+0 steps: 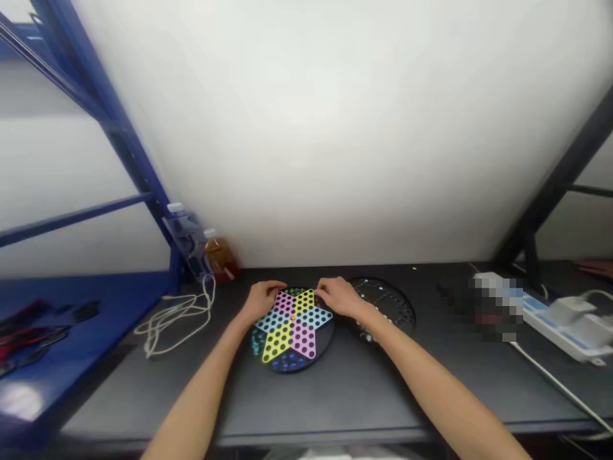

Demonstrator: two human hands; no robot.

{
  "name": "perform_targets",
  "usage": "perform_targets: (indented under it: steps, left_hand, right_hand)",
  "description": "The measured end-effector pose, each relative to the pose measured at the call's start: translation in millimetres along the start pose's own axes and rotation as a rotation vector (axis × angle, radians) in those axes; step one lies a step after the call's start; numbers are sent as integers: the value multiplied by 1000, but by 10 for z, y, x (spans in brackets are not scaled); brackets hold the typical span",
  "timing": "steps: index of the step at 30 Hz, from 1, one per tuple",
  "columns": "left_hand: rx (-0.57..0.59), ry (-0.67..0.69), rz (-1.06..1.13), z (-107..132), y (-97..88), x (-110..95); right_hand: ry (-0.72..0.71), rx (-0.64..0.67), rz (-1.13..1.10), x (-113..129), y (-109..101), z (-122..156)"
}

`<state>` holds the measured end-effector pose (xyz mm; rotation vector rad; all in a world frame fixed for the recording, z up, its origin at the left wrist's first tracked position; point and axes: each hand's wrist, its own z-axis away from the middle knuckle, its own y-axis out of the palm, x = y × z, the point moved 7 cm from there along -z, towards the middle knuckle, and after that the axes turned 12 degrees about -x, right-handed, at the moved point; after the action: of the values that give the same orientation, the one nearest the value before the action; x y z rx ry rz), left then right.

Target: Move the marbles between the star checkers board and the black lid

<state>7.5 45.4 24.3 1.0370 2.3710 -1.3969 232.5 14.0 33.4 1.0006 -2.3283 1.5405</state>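
A star-shaped Chinese checkers board (293, 318) with pink, yellow and light blue points full of holes lies over a round black base (320, 345). Small blue marbles (287, 363) show in the base at the near side, and teal marbles (257, 342) at the left. My left hand (261, 300) is bent around the pink far-left point of the star, its fingertips partly hidden. At the yellow far-right point, my right hand (339, 296) has its fingers closed on the tip. An orange dot marks the star's middle.
To the right lies a round black lid or tray (407, 306) with white specks, partly behind my right forearm. A white cable (179, 319) coils at the left, near a clear bottle (186, 233) and an amber bottle (220, 255). A power strip (541, 316) stands far right.
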Motion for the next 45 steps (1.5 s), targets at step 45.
perform_targets:
  steps: [45]
  left_hand:
    - [9, 7, -4, 6, 10, -7]
  right_hand:
    - [515, -113, -1043, -588, -369, 104]
